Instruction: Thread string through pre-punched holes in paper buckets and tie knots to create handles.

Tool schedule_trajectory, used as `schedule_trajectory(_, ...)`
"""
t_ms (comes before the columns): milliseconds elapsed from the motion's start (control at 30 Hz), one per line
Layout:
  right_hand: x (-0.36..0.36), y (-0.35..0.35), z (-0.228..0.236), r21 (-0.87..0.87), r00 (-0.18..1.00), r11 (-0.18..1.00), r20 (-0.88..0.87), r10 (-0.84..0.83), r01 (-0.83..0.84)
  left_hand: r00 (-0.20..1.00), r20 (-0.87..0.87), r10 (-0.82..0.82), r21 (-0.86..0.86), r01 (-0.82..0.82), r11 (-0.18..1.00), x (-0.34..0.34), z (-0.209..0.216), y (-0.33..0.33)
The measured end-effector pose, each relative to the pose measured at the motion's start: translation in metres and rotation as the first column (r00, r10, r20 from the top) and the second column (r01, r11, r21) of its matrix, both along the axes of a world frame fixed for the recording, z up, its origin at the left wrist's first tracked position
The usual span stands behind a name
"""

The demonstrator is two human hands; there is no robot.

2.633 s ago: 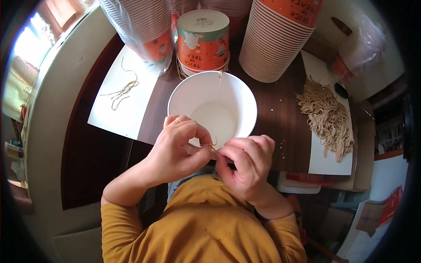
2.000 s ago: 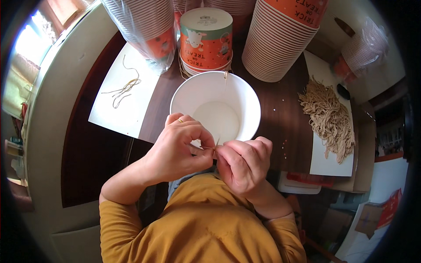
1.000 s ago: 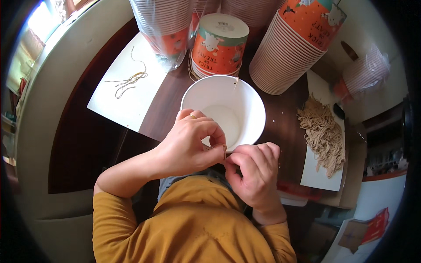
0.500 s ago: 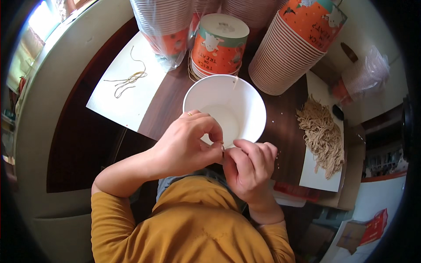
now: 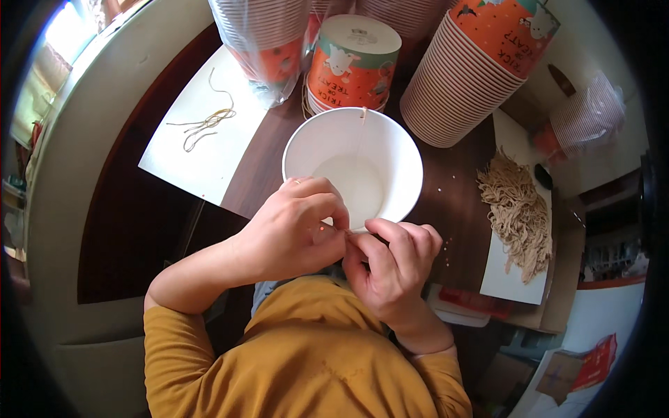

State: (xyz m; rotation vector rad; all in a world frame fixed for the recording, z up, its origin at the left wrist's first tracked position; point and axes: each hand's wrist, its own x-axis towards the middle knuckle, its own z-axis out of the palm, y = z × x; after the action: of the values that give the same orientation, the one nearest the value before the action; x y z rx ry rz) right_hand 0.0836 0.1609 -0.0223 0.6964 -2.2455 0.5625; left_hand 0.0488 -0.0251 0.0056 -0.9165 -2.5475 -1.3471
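A white paper bucket (image 5: pixel 398 164) is tilted toward me, with its inside facing up. From a spot on its far rim, a thin string (image 5: pixel 363 120) hangs along the inner wall. At the near rim, my left hand (image 5: pixel 296 219) is closed, thumb and forefinger pinched. My right hand (image 5: pixel 394 261) meets it there, fingers also closed in a pinch. A sliver of string appears between the touching fingertips, mostly hidden by them.
An upside-down orange bucket (image 5: pixel 352 66) stands behind, with a tall bucket stack (image 5: pixel 460 80) to its right and a bagged stack (image 5: pixel 268 49) left. Beige strings (image 5: pixel 517 216) lie heaped on a white sheet at right. Several loose strings (image 5: pixel 209 122) rest on another sheet (image 5: pixel 188 164).
The bucket has tipped a little more upright toward the far side and shifted slightly left. Both hands have edged left, and the fingertips are closer together at the near rim.
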Motion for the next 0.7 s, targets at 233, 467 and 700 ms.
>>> schedule_trajectory(233, -0.001, -0.003, -0.007, -0.118, 0.996, 0.989, 0.024, -0.091, 0.093, 0.998, -0.002, -0.069, 0.021, 0.069, 0.997, 0.0, 0.0, 0.003)
schedule_trajectory(467, -0.003, -0.003, -0.01, -0.246, 0.997, 0.968, 0.078, -0.025, 0.044, 0.995, -0.096, 0.004, 0.006, -0.003, 1.0, 0.004, -0.004, 0.005)
schedule_trajectory(700, -0.003, 0.0, -0.008, -0.323, 0.98, 0.946, 0.193, 0.052, 0.013, 0.956, -0.282, 0.076, -0.051, -0.094, 0.994, 0.009, -0.007, 0.01)
